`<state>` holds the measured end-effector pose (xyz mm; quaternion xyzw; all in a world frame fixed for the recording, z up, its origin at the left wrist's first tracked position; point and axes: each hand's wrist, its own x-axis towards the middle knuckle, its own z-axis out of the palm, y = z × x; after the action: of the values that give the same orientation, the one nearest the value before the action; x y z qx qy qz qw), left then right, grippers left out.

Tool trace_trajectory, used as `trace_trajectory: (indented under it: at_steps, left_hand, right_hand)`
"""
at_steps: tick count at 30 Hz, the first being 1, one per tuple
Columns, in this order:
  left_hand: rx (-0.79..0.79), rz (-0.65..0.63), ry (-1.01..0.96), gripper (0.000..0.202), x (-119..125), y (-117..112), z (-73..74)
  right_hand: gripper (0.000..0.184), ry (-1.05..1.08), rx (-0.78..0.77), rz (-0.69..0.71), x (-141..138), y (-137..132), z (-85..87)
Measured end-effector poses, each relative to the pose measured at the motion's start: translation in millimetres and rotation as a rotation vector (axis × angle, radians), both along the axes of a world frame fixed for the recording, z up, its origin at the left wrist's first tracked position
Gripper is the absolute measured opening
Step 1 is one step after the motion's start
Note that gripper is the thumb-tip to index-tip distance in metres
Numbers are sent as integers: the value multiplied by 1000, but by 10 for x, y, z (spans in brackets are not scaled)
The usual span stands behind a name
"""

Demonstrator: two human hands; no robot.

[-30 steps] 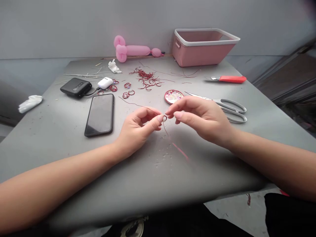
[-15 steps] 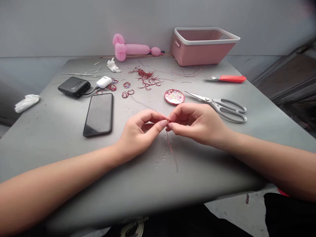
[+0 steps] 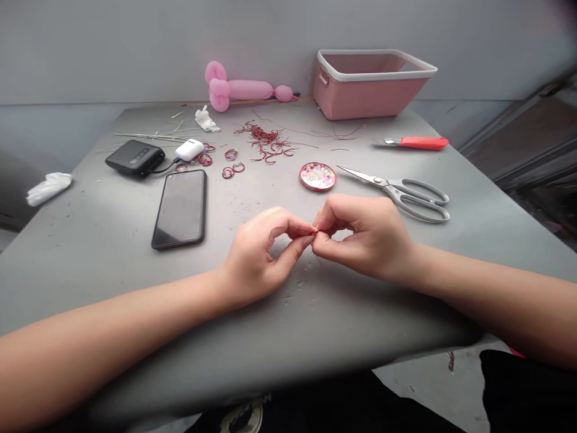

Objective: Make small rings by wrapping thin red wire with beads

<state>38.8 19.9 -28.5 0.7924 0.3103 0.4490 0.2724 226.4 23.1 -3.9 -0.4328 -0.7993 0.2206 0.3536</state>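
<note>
My left hand point(image 3: 270, 252) pinches a thin red wire point(image 3: 314, 232) between thumb and forefinger. Right against it, my right hand point(image 3: 365, 234) is closed on the same wire, its thumb and fingertips pressed together. Most of the wire is hidden by the fingers. Just beyond my hands lies a round red-rimmed dish point(image 3: 318, 177) of pale and pink beads. Silver scissors point(image 3: 396, 191) lie beyond my right hand, blades pointing left. Several small red wire rings point(image 3: 232, 171) rest past my left hand, and a heap of short red wire pieces point(image 3: 265, 137) lies farther back.
A black phone point(image 3: 180, 209) lies left of my left hand. Behind it are a black power bank point(image 3: 135, 157) and a white earbud case point(image 3: 190, 150). A red utility knife point(image 3: 422, 143), a pink basket point(image 3: 372, 96) and a pink balloon point(image 3: 247, 90) stand or lie farther back.
My hands have moved slightly right and nearer to me. The wire end that hung down below my fingers is out of sight, and my right hand's fingers have curled in more.
</note>
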Motion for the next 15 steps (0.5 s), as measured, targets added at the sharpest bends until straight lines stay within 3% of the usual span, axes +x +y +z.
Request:
trace_trajectory:
  at_steps: [7,10,15]
  left_hand:
    - [-377,4,-250,10,-6,68,-10]
    - [-368,-30,-244,8,-11,82,-20]
    - [-218,-1,-89,6,-8,57,-33]
  right_hand:
    - [8,132,-226,83,9,47,66]
    - [7,103,-243,82,6,64,53]
    - [13,38,-175,53,-1,38,37]
